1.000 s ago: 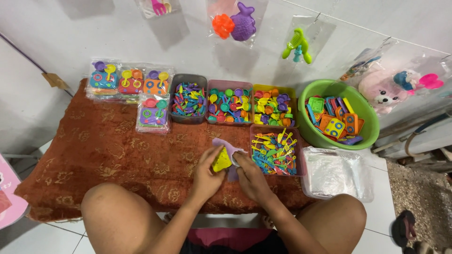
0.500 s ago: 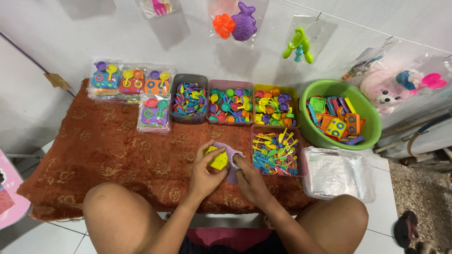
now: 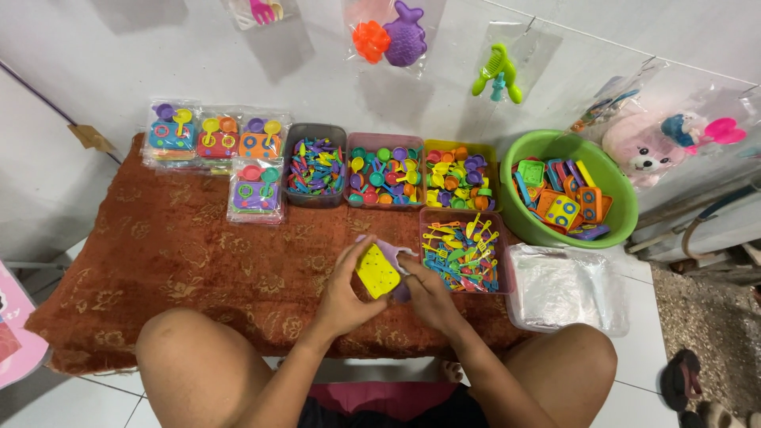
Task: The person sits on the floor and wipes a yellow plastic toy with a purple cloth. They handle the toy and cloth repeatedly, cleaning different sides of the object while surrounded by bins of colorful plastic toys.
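I sit on the floor at a low red patterned cloth (image 3: 158, 261). My left hand (image 3: 346, 293) grips a flat yellow toy piece (image 3: 377, 272) with small dots, tilted on its edge. My right hand (image 3: 424, 293) holds the same toy from the right, with a purple piece (image 3: 402, 292) partly hidden under the fingers. Both hands hover over the cloth just left of a pink bin of small coloured utensils (image 3: 463, 252).
Three bins of small coloured toy parts (image 3: 384, 168) line the back. Bagged toy sets (image 3: 212, 143) lie at the back left. A green basin of toy stoves (image 3: 567, 190) stands at right, a stack of clear bags (image 3: 563, 287) in front. Bagged toys hang on the wall.
The yellow piece has turned in my hands and now shows its dotted face more fully. My hands stay in about the same place over the cloth.
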